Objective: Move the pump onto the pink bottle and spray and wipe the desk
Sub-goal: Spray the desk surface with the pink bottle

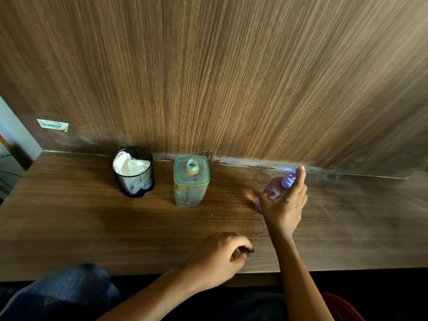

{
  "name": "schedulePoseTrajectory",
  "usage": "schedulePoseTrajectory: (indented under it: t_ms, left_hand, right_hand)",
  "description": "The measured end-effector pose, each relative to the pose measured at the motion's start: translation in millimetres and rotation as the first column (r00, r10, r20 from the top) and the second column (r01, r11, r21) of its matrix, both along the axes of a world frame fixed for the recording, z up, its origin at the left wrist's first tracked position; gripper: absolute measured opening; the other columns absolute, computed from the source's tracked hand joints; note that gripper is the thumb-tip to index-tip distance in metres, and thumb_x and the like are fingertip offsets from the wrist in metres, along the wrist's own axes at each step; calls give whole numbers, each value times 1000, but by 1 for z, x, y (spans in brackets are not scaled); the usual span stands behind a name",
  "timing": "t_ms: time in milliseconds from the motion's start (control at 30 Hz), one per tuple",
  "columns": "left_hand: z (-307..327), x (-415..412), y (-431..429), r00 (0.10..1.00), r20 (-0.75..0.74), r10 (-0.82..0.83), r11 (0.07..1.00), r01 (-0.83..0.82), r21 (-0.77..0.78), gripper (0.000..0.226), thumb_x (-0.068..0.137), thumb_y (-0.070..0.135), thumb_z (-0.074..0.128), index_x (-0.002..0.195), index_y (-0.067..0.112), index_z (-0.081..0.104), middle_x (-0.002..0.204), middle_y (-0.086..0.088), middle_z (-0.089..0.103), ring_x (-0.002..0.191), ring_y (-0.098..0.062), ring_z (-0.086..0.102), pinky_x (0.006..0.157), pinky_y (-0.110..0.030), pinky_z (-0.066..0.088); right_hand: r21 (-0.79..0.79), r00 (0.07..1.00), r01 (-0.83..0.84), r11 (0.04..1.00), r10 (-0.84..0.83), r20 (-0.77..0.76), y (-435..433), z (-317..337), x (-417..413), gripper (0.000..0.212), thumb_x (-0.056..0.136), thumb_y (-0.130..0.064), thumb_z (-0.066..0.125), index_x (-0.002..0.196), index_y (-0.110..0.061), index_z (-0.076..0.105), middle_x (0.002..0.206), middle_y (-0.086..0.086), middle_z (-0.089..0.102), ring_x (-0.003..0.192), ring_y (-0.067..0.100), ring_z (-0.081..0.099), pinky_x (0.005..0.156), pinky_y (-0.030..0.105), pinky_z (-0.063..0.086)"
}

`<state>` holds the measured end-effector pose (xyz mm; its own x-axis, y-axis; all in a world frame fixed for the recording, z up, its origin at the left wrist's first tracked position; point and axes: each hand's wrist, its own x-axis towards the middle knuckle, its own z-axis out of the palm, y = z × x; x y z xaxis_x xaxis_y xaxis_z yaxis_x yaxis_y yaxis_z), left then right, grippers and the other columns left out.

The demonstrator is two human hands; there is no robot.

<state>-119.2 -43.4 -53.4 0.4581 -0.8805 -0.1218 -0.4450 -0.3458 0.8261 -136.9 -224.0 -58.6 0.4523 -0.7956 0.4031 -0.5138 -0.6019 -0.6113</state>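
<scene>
Right hand (283, 205) grips translucent pink plastic bottle (272, 189), forefinger atop purple pump (288, 179). Bottle tilted, pump end toward back wall, low over brown wooden desk (69, 216). Left hand (215, 258) loosely curled, empty, near front edge.

mesh cup (133, 174), green bottle (191, 181) rear-left

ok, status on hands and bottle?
Right hand grips pink bottle, finger on pump. Left hand idle on desk. Cloth in mesh cup, untouched. Nothing in the way.
</scene>
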Motion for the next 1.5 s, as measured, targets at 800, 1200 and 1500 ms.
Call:
schedulePoseTrajectory:
  t_ms: [800,1200,1500]
  left_hand:
    - [4,26,-2,991,-8,134,988,-134,-76,18,86,24,56,99,35,64,96,12,71,83,3,64,76,-29,58]
    - [4,33,5,986,48,160,986,-158,-50,17,86,27,55,98,36,63,94,17,70,79,6,62,72,-24,56]
    - [2,33,3,988,29,154,985,-152,-81,18,85,27,55,99,37,62,95,17,70,79,8,62,70,-23,56]
  right_hand:
    - [52,997,-54,997,51,65,-6,5,-5,95,66,-13,75,143,-24,21,135,6,46,121,28,45,86,44,43]
    - [18,1000,-21,1000,21,18,-1,1,0,99,67,-10,71,145,-25,10,128,12,46,112,33,43,82,46,45]
    - [-5,998,-46,999,46,38,-3,1,-2,102,66,-10,73,147,-22,12,133,13,46,116,34,44,84,48,45]
